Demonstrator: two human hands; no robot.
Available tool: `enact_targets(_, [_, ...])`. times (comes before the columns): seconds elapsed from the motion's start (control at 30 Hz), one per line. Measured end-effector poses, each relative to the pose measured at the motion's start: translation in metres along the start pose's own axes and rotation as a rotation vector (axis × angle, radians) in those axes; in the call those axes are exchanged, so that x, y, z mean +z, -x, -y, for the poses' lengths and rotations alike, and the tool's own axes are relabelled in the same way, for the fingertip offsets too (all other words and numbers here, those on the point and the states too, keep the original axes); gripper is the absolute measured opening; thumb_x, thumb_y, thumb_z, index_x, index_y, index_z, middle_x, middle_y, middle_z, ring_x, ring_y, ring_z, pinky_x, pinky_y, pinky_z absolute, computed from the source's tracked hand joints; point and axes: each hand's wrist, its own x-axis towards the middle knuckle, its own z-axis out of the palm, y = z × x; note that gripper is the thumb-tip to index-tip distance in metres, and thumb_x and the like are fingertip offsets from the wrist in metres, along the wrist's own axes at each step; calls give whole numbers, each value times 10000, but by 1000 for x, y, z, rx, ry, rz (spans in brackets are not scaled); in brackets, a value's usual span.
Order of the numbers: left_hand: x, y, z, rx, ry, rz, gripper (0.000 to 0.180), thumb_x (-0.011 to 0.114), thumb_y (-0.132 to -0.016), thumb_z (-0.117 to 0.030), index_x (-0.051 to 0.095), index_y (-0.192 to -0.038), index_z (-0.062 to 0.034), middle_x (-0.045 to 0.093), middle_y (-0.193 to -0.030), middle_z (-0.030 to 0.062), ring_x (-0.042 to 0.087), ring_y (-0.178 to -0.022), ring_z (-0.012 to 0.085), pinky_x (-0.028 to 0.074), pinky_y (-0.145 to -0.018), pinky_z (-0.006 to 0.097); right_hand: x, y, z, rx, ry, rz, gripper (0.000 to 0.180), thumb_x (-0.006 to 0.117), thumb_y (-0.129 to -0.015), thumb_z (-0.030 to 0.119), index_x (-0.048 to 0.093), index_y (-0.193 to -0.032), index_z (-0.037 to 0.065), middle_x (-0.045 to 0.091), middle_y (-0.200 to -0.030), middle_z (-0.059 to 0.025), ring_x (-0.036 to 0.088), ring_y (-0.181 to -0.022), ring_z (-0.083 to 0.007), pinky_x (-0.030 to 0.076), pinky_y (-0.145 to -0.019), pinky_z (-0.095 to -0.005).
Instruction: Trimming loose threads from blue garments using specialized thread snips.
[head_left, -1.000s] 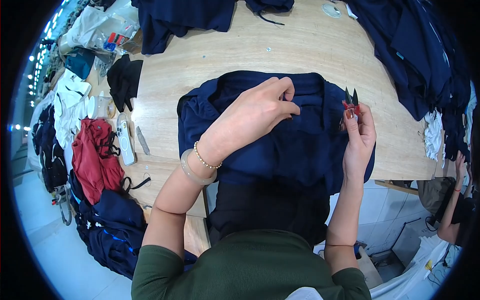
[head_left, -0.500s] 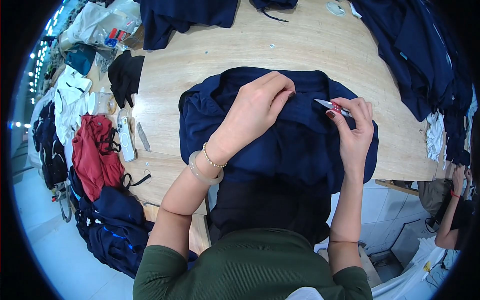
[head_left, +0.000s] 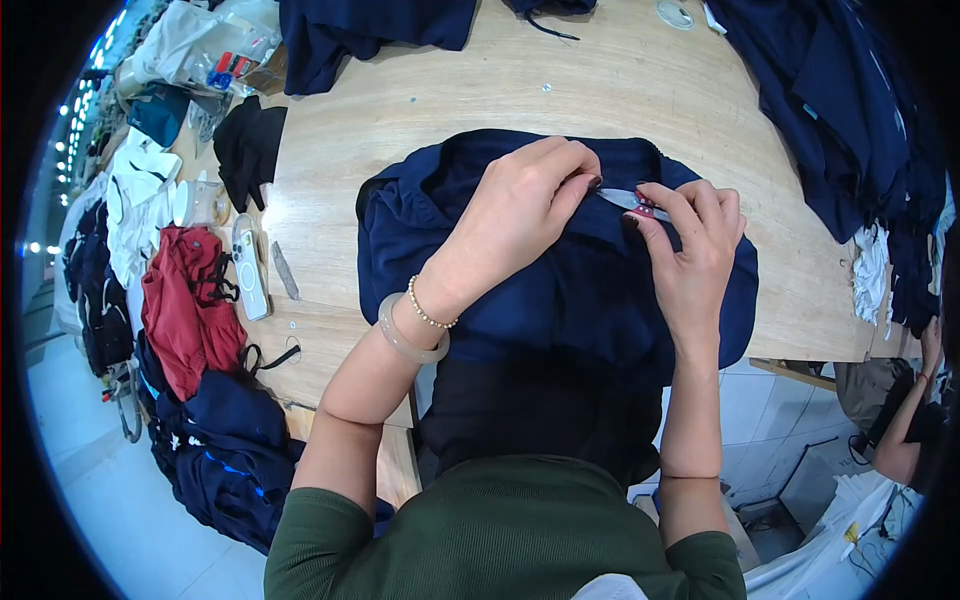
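A navy blue garment [head_left: 590, 310] lies bunched on the table's near edge and over my lap, its waistband-like edge at the far side. My left hand [head_left: 515, 215] is above that edge, thumb and forefinger pinched together; whatever lies between them is too small to make out. My right hand [head_left: 695, 240] grips a pair of small thread snips [head_left: 620, 200] with a red, white-dotted handle. Their pointed metal blades reach left, with the tip right by my left fingertips. Beneath both hands the dark cloth is folded and partly hidden.
On the wooden table [head_left: 400, 120] to the left are a phone [head_left: 250, 272], a black cloth [head_left: 250, 150] and a red garment [head_left: 185, 310]. More navy clothes [head_left: 830, 110] hang over the right side. Another person's arm [head_left: 905, 420] shows at the far right.
My right hand has moved left with the thread snips, bringing the blades up to my left fingertips. My left hand has shifted slightly right, still pinching.
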Motion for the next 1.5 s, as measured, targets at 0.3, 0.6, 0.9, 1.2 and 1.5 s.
enact_targets(0.3, [0, -3, 2, 14, -17, -9, 97, 640, -891, -55, 651, -969, 1, 671, -847, 103, 608, -654, 196, 474, -598, 269, 0, 0, 0, 10, -9, -2, 229, 783, -735, 141, 709, -951, 117, 545, -840, -2, 472, -851, -201, 327, -764, -346])
enact_targets(0.6, [1, -4, 1, 26, -43, -4, 98, 641, -885, -56, 652, -963, 2, 676, -851, 118, 640, -717, 247, 503, -645, 301, 3, -1, -1, 1, -11, 3, 229, 786, -731, 140, 707, -946, 118, 545, -839, -4, 473, -851, -201, 322, -760, -344])
enact_targets(0.9, [3, -4, 2, 37, -55, -6, 98, 644, -881, -55, 653, -959, 3, 674, -855, 125, 656, -753, 260, 513, -665, 307, 7, -5, 4, 8, -25, 16, 212, 785, -736, 148, 707, -929, 111, 557, -834, -3, 484, -855, -205, 327, -765, -349])
enact_targets(1.2, [0, -5, 2, -85, 150, 41, 63, 609, -909, -25, 637, -954, 9, 636, -898, 74, 619, -777, 155, 515, -678, 252, -9, 1, -8, 189, -200, 80, 208, 764, -779, 170, 722, -962, 81, 595, -849, -20, 482, -860, -206, 341, -839, -333])
enact_targets(1.5, [0, -6, 0, -113, 150, 51, 68, 604, -911, -21, 628, -964, 15, 624, -889, 71, 611, -761, 142, 513, -665, 245, -4, -2, -3, 106, -105, 39, 220, 770, -763, 160, 711, -966, 100, 576, -840, -11, 480, -859, -207, 336, -810, -339])
